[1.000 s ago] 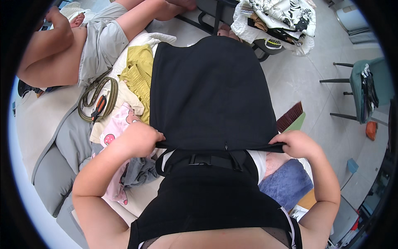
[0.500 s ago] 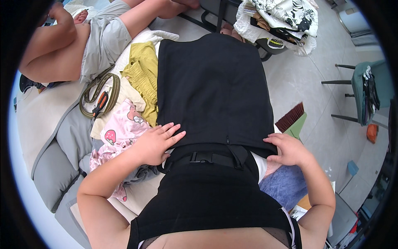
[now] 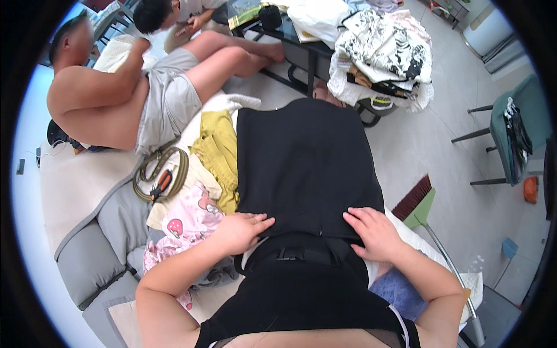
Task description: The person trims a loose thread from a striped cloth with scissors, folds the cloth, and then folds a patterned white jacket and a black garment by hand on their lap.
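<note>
A black skirt (image 3: 301,168) is spread flat over my lap, with a small zipper (image 3: 321,231) at its near edge. My left hand (image 3: 245,232) rests on its near left corner, fingers stretched over the cloth. On the near right part lies my right hand (image 3: 374,235), fingers spread and thumb apart by the edge. Just behind the skirt, a black strap with a buckle (image 3: 293,254) goes round my waist. Left of the skirt are a mustard-yellow garment (image 3: 217,156) and a pink printed garment (image 3: 188,223).
A coiled green belt (image 3: 184,168) and orange-black cutters (image 3: 161,187) lie on the grey sofa (image 3: 125,217). Two people sit at the far left. A clothes pile (image 3: 383,49) is far ahead; a broom (image 3: 420,211) and green chair (image 3: 510,130) stand right.
My view has tilted up, bringing two people into sight. My right hand has moved left from the skirt's side edge onto its cloth. The left hand still rests on the near left corner.
</note>
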`<state>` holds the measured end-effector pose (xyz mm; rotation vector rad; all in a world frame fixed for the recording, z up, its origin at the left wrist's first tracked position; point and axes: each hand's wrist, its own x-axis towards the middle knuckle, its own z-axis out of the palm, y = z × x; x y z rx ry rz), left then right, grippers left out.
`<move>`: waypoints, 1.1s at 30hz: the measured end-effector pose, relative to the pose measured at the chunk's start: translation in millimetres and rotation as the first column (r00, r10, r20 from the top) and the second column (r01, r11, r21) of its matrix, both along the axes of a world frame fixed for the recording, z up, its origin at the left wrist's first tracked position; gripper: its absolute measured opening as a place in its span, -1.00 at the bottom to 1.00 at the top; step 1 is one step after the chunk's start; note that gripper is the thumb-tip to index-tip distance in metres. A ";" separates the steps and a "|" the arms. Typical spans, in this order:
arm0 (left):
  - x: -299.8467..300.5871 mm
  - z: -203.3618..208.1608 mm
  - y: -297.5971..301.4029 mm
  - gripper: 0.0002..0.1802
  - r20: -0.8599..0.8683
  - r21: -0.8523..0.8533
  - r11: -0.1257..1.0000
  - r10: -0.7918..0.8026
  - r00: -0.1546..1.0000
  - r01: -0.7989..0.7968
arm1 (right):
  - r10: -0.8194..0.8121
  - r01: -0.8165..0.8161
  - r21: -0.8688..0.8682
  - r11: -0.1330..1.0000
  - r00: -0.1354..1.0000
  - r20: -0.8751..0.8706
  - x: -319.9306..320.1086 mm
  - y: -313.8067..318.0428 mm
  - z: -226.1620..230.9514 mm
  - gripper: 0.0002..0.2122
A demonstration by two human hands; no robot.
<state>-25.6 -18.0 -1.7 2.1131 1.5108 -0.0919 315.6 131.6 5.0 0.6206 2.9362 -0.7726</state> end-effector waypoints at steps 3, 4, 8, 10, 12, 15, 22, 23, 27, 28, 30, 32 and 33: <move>7.4 -0.3 2.5 -0.36 -0.031 0.144 0.989 -0.024 0.999 0.028 | 0.024 -0.024 0.008 1.000 0.999 0.039 -4.2 -3.5 0.8 -0.27; 13.4 4.5 5.3 -0.35 -0.057 0.174 0.984 -0.023 0.998 0.032 | 0.018 -0.019 0.011 1.000 0.999 0.040 -5.6 -5.6 1.5 -0.28; 25.1 3.5 6.4 -0.30 -0.076 0.196 0.977 -0.069 0.995 0.082 | 0.032 -0.031 -0.015 0.999 0.999 0.040 -8.5 -9.2 1.9 -0.29; 25.0 2.6 7.6 -0.26 -0.109 0.186 0.979 -0.067 0.992 0.087 | 0.055 -0.056 0.021 0.998 0.997 0.047 -11.0 -7.7 4.2 -0.29; 24.5 -5.7 5.4 -0.19 -0.159 0.162 0.982 -0.071 0.985 0.097 | 0.080 -0.086 0.073 0.994 0.993 0.085 -13.8 -6.1 5.5 -0.31; 25.9 -13.4 4.2 -0.21 -0.195 0.161 0.980 -0.086 0.977 0.118 | 0.152 -0.158 0.115 0.981 0.986 0.064 -20.3 -2.2 2.1 -0.35; 17.6 -17.4 22.6 -0.47 0.044 -0.073 0.997 0.030 0.999 -0.026 | 0.069 -0.063 0.094 0.994 0.996 -0.064 -33.9 9.1 -25.9 -0.48; 14.6 -20.5 28.9 -0.51 0.125 -0.091 0.992 0.095 0.988 -0.084 | 0.010 -0.004 0.049 0.999 0.993 -0.115 -36.2 9.9 -36.3 -0.61; -3.4 35.1 101.9 -0.51 0.168 -0.345 0.926 0.219 0.961 -0.151 | -0.296 0.313 -0.306 0.899 0.950 0.104 -52.0 49.6 -14.7 -0.79; -2.2 54.7 117.7 -0.50 0.216 -0.329 0.925 0.268 0.939 -0.188 | -0.341 0.326 -0.404 0.855 0.939 0.037 -51.8 67.3 -12.5 -0.78; 10.6 80.4 144.8 -0.52 0.222 -0.245 0.930 0.327 0.919 -0.273 | -0.503 0.377 -0.623 0.685 0.863 -0.032 -45.6 97.5 -8.1 -0.73; 23.8 94.6 158.6 -0.52 0.256 -0.279 0.904 0.396 0.882 -0.325 | -0.686 0.365 -0.863 0.350 0.727 0.029 -50.3 106.2 16.0 -0.69; 31.3 99.0 162.7 -0.50 0.260 -0.357 0.868 0.447 0.856 -0.345 | -0.754 0.313 -0.940 0.133 0.648 0.109 -58.0 104.1 34.1 -0.67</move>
